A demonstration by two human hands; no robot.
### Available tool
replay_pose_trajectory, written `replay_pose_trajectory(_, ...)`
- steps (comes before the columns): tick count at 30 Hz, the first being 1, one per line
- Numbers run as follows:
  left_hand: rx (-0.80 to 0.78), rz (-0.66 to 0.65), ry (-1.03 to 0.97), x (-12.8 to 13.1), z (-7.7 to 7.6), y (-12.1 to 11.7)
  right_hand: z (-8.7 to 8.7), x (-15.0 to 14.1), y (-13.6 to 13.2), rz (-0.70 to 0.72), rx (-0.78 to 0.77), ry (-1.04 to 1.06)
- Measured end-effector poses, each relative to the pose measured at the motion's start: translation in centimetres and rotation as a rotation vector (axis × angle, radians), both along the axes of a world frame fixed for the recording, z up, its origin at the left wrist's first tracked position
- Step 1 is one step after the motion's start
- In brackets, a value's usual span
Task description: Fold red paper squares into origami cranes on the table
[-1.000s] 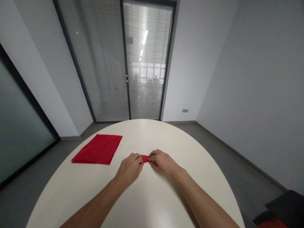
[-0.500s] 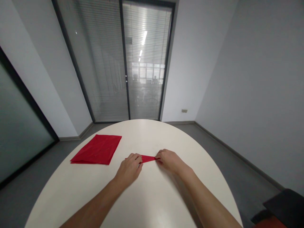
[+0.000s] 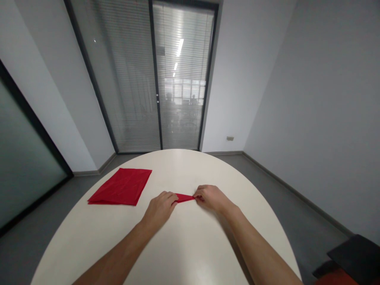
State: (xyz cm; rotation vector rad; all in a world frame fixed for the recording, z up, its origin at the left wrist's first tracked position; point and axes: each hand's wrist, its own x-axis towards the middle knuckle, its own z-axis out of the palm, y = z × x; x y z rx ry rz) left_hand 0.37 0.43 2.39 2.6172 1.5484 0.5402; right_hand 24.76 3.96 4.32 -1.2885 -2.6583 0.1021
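Observation:
A narrow piece of folded red paper lies between my two hands, low over the table's middle. My left hand covers its wider left part, fingers closed over it. At the right, the paper tapers to a point, which my right hand pinches between thumb and fingers. Off to the left, a flat stack of red paper sheets rests on the table, apart from both hands. The paper under my left palm is hidden.
The round, cream-white table fills the lower middle. Beyond its far edge are glass panels with blinds. A black and orange chair stands at the lower right, beside the table.
My left hand has shifted slightly, covering the paper's left end. My right hand has turned and lifted a little at the tip, still pinching. The stack lies unmoved.

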Motion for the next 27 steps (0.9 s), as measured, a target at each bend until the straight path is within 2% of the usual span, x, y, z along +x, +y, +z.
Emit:
replay_pose_trajectory(8, -0.004, 0.013, 0.085, -0.3, 0.3, 0.4, -0.9, -0.7, 0.2, 0.099, 0.036, 0.115)
replay_pose_trajectory(16, 0.028, 0.007, 0.037, -0.4, -0.2, 0.4, -1.4, -1.4, 0.3, 0.106, 0.055, 0.132)
replay_pose_trajectory(21, 0.072, -0.066, -0.035, -0.6, -0.9, 0.8, -1.2, -2.9, -0.5, 0.138, 0.037, 0.229)
replay_pose_trajectory(27, 0.101, -0.162, -0.105, -0.3, -0.9, 0.5, -1.4, -4.1, -0.9, -0.019, -0.043, 0.387)
